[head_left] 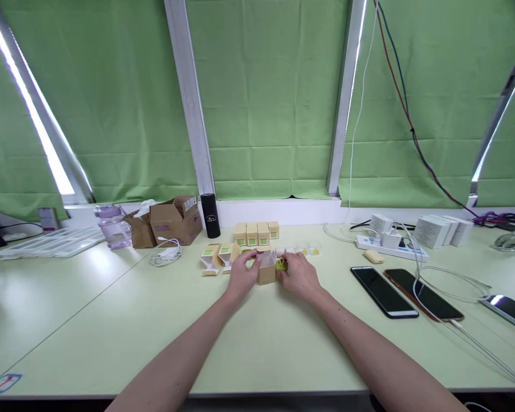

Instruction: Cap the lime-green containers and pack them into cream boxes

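Note:
My left hand (242,274) grips the left side of a small open cardboard box (266,273) standing on the table. Close to the box's right side, my right hand (299,273) has its fingers closed on a small yellow-green object (281,264), whose kind I cannot make out. Left of my left hand lie two small open boxes (211,257) with their flaps out. Behind them stands a row of several closed small boxes (252,233). Beyond my right hand are small clear round pieces (313,248) with yellow in them.
A black cylinder (210,216), a brown carton (175,220) and a purple bottle (113,226) stand at the back left. To the right are a power strip (392,247) with cables, a black phone (384,290), more phones and white boxes (431,231).

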Available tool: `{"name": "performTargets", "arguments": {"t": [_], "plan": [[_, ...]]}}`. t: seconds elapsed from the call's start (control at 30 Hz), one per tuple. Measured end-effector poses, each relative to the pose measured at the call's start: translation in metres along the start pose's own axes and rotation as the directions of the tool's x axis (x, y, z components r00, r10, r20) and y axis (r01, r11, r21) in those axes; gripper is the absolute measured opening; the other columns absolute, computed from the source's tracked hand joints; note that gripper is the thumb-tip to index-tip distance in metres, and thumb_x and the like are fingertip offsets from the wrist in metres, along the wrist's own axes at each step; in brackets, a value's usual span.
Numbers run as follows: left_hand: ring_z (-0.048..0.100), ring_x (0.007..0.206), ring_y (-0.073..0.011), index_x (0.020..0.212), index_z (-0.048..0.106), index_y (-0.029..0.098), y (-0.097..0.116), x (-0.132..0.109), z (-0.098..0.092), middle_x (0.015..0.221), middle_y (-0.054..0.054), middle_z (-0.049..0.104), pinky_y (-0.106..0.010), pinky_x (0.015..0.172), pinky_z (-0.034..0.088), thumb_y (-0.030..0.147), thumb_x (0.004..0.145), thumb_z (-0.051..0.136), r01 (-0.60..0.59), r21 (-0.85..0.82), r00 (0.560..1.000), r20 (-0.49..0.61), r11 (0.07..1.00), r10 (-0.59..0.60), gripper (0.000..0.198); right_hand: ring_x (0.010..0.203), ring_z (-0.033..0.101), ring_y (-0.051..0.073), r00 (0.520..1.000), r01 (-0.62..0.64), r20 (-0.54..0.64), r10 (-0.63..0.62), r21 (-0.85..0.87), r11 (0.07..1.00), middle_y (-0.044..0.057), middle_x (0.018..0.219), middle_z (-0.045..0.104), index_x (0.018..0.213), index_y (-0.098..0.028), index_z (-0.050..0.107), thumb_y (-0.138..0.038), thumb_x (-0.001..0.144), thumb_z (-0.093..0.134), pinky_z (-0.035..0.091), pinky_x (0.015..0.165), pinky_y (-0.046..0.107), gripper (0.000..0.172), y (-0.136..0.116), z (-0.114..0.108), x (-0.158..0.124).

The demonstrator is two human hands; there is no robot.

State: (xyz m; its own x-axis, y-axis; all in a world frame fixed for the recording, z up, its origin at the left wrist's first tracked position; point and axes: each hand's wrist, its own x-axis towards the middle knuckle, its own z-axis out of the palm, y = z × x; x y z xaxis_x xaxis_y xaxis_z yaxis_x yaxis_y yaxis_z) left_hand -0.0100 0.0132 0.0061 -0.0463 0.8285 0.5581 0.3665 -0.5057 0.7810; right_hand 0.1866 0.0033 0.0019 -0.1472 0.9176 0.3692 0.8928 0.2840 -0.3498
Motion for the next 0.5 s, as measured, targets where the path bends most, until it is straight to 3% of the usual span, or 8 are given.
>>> {"name": "performTargets", "arguments": {"t": [0.17, 0.37, 0.5], "plan": [[0.071, 0.105, -0.0269, 0.104, 0.078, 0.021, -0.0003, 0.0010, -0.0006, 0.113, -0.010, 0.079, -0.045, 0.100, 0.052, 0.035, 0.085, 0.068, 0.002, -0.055, 1.000, 0.006, 0.999, -0.001, 0.026, 0.116, 0.057, 0.028, 1.000, -0.008, 0.007, 0.008, -0.004, 1.000, 0.011, 0.117, 0.071, 0.120, -0.022, 0.063, -0.028, 0.088, 0.067, 0.045, 0.074, 0.032, 0.033, 0.0007, 0.0021, -0.0001], [0.068, 0.118, -0.0291, 0.105, 0.078, 0.020, 0.0009, -0.0001, -0.0009, 0.118, -0.011, 0.078, -0.046, 0.105, 0.049, 0.038, 0.091, 0.063, 0.003, -0.090, 1.000, 0.014, 0.996, -0.002, 0.027, 0.115, 0.057, 0.029, 1.000, 0.003, 0.003, -0.003, -0.004, 1.000, 0.010, 0.116, 0.072, 0.119, -0.022, 0.063, -0.027, 0.087, 0.067, 0.044, 0.072, 0.033, 0.032, 0.0004, 0.0009, -0.0001], [0.069, 0.114, -0.0290, 0.101, 0.078, 0.021, 0.0004, 0.0007, -0.0004, 0.115, -0.011, 0.078, -0.046, 0.103, 0.050, 0.034, 0.086, 0.065, 0.025, -0.103, 1.000, 0.002, 0.994, -0.025, 0.024, 0.115, 0.057, 0.029, 1.000, -0.009, 0.015, 0.009, -0.002, 1.000, 0.011, 0.116, 0.072, 0.119, -0.022, 0.063, -0.027, 0.088, 0.067, 0.044, 0.073, 0.032, 0.032, -0.0011, -0.0015, -0.0008]]}}
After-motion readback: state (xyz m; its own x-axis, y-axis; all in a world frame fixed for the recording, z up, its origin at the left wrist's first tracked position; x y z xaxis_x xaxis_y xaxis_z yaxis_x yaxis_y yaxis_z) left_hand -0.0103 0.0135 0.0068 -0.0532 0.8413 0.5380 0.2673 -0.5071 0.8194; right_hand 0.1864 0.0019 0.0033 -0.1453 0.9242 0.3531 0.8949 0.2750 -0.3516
